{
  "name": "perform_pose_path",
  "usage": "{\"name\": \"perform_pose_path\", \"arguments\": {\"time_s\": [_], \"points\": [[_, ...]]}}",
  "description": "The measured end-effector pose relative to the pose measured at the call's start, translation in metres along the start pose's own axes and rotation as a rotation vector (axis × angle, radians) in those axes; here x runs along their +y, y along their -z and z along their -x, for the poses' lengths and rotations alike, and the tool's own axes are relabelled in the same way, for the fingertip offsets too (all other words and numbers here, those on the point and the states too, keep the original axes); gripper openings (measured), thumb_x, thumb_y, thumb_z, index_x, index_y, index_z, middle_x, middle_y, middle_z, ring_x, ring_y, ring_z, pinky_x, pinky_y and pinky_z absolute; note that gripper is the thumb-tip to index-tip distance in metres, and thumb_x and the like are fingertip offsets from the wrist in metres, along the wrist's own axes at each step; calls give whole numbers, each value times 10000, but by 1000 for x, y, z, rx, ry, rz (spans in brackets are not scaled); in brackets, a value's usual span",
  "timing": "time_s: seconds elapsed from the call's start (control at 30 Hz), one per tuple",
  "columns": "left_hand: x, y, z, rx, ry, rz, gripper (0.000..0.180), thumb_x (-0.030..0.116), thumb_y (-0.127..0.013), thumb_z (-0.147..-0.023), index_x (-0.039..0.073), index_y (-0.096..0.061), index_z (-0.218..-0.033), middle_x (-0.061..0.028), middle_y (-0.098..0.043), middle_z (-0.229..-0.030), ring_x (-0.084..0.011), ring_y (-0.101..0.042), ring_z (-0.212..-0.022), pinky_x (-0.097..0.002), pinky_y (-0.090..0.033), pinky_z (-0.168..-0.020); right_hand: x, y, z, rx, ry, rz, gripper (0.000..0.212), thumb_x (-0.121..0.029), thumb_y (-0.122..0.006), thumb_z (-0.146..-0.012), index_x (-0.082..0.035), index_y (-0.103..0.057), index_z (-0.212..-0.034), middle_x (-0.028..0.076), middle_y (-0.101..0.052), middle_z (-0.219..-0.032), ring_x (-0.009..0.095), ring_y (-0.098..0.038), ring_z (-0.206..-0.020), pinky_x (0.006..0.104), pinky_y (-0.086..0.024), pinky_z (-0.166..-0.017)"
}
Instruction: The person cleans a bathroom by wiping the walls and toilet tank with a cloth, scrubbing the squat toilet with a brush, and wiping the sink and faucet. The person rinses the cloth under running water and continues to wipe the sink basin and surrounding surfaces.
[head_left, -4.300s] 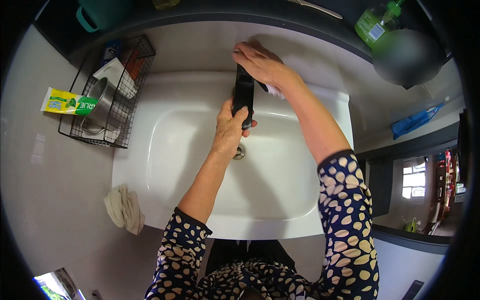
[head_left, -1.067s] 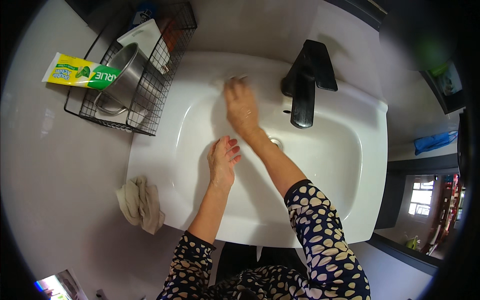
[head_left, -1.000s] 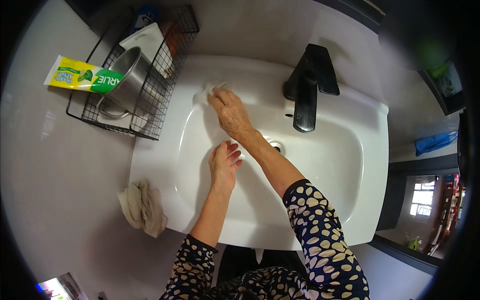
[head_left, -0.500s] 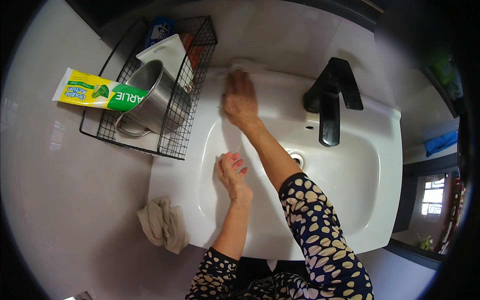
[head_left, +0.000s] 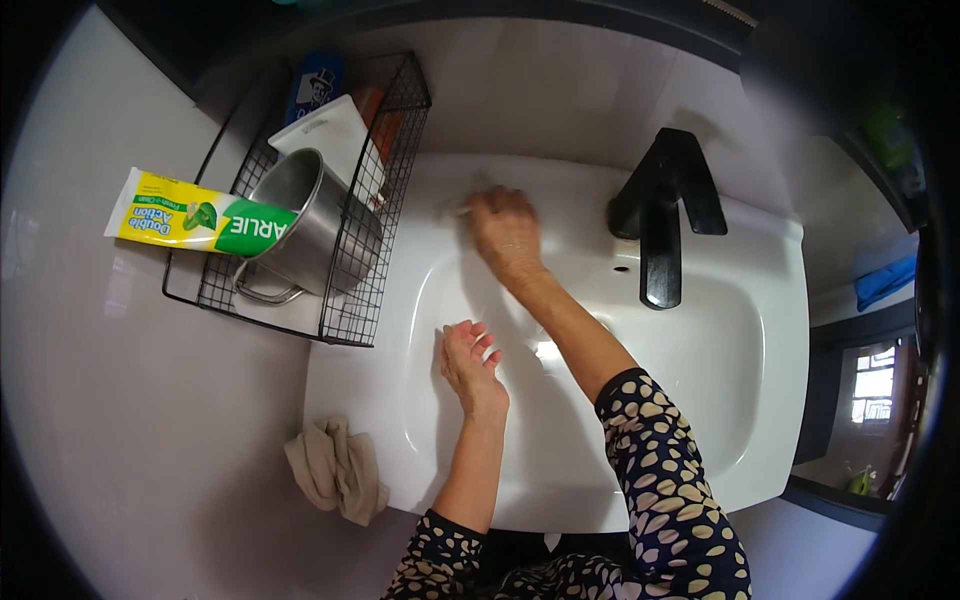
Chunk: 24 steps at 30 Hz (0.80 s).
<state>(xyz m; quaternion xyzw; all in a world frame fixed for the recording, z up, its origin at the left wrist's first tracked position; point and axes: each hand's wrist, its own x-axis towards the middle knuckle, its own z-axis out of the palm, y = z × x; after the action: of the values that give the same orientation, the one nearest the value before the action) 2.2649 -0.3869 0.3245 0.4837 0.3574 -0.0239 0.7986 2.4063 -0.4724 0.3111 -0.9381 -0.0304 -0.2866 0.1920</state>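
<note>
Over the back-left ledge of a white washbasin (head_left: 590, 500), my right hand (head_left: 508, 238) presses down with its fingers bent. A small pale edge shows beside its fingertips, but what lies under the hand is hidden. My left hand (head_left: 472, 368) hovers above the left side of the bowl, palm turned up, fingers loosely curled and apart, holding nothing. My right forearm crosses the bowl and covers most of the drain.
A black tap (head_left: 662, 215) rises from the back ledge. At the left, a black wire basket (head_left: 350, 310) holds a steel mug (head_left: 345, 240), a yellow-green tube (head_left: 195, 215), a white tube (head_left: 325, 135) and a blue package (head_left: 316, 85). A beige cloth (head_left: 338, 470) hangs over the basin's left edge.
My right hand has drawn back from the wall, toward me and slightly right along the ledge, its fingers now more bent. My left hand has barely moved.
</note>
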Motion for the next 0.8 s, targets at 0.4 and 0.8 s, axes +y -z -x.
{"name": "perform_pose_path", "arguments": {"time_s": [0.4,0.8], "points": [[-4,-1,-1,-129,10,-86,432,493,-464,-890,79,-545,-985,-43,-584,-914,-149,-532,-819,-297,-415,-674,5,72,-150,1031,-103,115,250,-63,-547,-788,-37,-530,-1036,190,-436,-1077,309,-439,-944,411,-373,-818],[-2,1,0,-261,5,-177,450,484,-467,-897,60,-531,-1031,-52,-568,-944,-156,-515,-832,-300,-397,-682,3,81,-154,593,614,279,341,-135,-585,-747,-133,-552,-1086,43,-477,-1099,243,-449,-1031,392,-387,-876]]}}
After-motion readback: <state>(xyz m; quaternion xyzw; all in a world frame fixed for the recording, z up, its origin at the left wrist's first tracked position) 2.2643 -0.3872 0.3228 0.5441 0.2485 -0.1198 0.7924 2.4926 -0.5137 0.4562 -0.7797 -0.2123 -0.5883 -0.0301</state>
